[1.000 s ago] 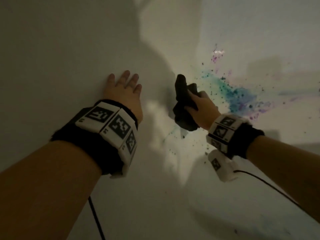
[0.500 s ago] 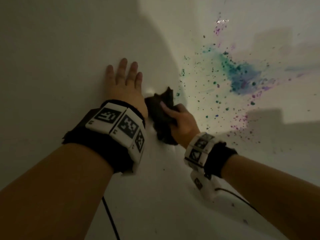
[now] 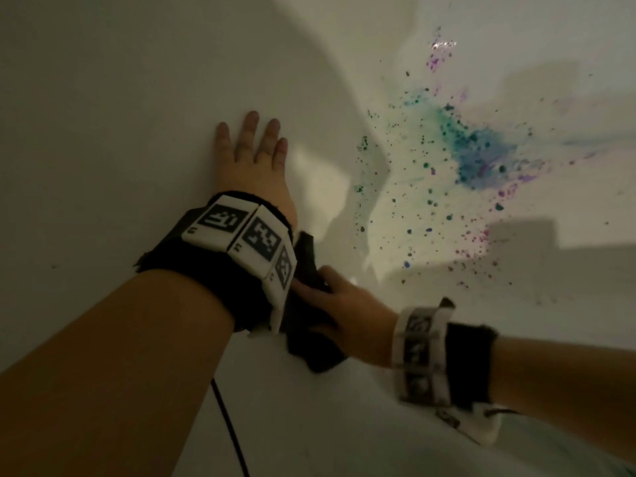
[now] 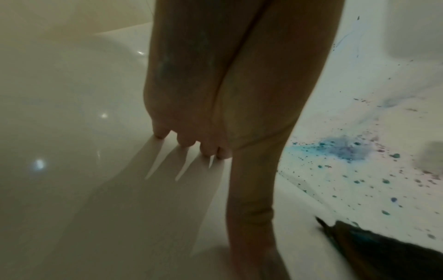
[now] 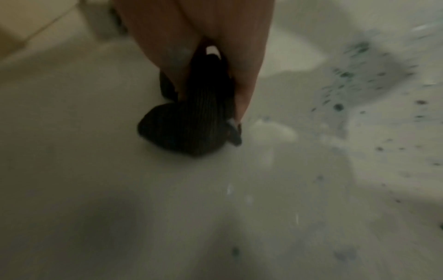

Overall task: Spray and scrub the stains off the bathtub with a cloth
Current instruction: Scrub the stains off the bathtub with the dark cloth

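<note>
My left hand (image 3: 253, 156) lies flat, fingers straight, on the white bathtub (image 3: 103, 115) wall; the left wrist view shows its fingertips (image 4: 184, 144) touching the surface. My right hand (image 3: 344, 304) grips a dark bunched cloth (image 3: 309, 342) against the tub, low and just right of my left wrist. In the right wrist view the cloth (image 5: 189, 125) is pinched between thumb and fingers. A blue-green and purple stain (image 3: 478, 156) with scattered specks spreads up and to the right of the cloth; the stain (image 4: 345, 149) also shows in the left wrist view.
A black cable (image 3: 230, 432) hangs below my left forearm. Shadows of my arms fall across the tub wall. No spray bottle is in view.
My right hand has dragged the cloth down and to the left, away from the stain, until it sits beside my left wrist. My left hand has stayed planted on the tub wall.
</note>
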The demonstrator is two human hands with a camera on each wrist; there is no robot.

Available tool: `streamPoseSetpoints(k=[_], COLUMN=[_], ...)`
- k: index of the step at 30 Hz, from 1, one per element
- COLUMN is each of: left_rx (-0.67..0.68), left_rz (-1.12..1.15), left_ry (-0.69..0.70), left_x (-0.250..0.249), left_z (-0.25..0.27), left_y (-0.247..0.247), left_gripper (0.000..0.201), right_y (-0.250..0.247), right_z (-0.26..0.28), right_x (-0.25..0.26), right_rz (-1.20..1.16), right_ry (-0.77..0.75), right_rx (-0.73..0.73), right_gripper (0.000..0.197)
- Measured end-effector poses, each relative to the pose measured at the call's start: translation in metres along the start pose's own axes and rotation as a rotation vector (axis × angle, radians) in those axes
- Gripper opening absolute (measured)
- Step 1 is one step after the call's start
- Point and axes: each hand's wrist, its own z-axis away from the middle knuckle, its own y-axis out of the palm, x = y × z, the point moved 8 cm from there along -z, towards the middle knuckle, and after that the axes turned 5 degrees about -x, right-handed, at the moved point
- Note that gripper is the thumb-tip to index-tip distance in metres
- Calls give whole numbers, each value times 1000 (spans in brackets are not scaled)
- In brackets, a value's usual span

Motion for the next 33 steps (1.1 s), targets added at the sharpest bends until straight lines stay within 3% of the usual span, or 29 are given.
streamPoseSetpoints(k=[6, 10, 14, 17, 23, 29, 33], left_rx=[4, 48, 177, 257, 339, 338, 323], left_rz=[-33, -32, -89, -134, -106, -113, -105], left_ry=[12, 13, 92, 140, 138, 134, 153], left_x=[0, 4, -2, -8, -11, -6, -11], left_z=[4, 20, 66, 104, 141, 150, 152], left_y=[-3, 2, 29, 57, 75, 79, 77], left_gripper=[68, 69, 85, 92, 87, 92, 83], right_y=[2, -16, -27, -31, 28, 40, 31], right_z=[-11, -18, 4, 25, 84, 54, 51], right_x=[-28, -87, -102, -45, 103, 73, 9], right_rz=[20, 87, 94, -24, -80, 73, 402], right_ry=[-54, 226, 365, 215, -316, -277, -230], right_rx=[-194, -124, -44, -8, 408, 440, 402], right_gripper=[63, 55, 63, 62, 58, 59, 55])
